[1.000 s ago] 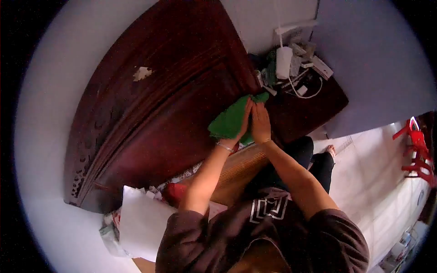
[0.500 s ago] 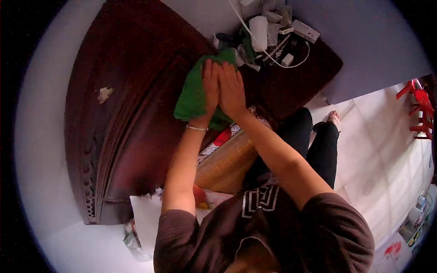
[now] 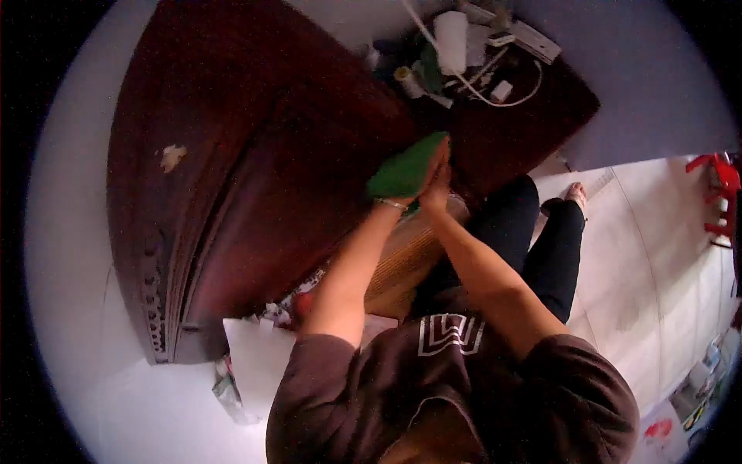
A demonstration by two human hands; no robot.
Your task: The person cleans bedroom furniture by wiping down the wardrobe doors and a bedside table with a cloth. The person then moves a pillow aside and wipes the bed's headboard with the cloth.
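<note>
"What fills most of the view?"

"A large dark red wooden panel [image 3: 301,170], with the dark desk [image 3: 533,131] beside it, cluttered at its far side."

"And the green cloth [image 3: 407,168]?"

"Against the panel, near the desk, bunched at both hands."

"How are they holding it?"

"The left hand [image 3: 421,189] is mostly hidden by the cloth, so I can't tell how open it is. The right hand [image 3: 437,188] meets it, fingers reaching forward (all rather blurred); its grip I can't tell either."

"Anything smaller?"

"A white block [image 3: 502,92] by a looping cord on the desk, and a thin bracelet [image 3: 392,203] round the left wrist."
</note>
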